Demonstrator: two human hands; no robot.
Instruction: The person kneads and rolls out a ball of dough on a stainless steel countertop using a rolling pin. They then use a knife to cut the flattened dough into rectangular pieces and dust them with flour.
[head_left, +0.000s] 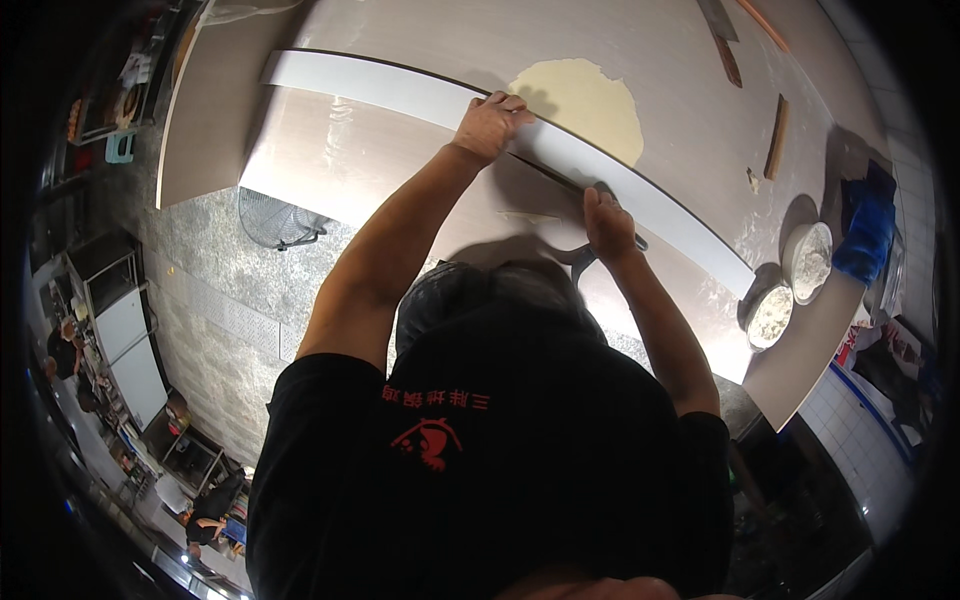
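Note:
A long white board (375, 84) with a dark far edge lies across the floured worktop (420, 165). The fingers of my left hand (491, 126) curl over its far edge near the middle. My right hand (609, 223) is closed around the handle of a knife, whose narrow dark blade (544, 171) points left along the board's near edge. Beyond the board lies a thin, pale yellow sheet of dough (589, 109), with hand shadows on it. A thin scrap (529, 217), perhaps dough, lies on the near side of the worktop.
At the right stand two bowls of flour (810, 264), (770, 318), beside a blue cloth or bag (866, 225). A wooden strip (777, 136) and a broad-bladed knife (720, 21) lie at the far right. A fan (274, 217) stands on the floor; a person (206, 521) is far off.

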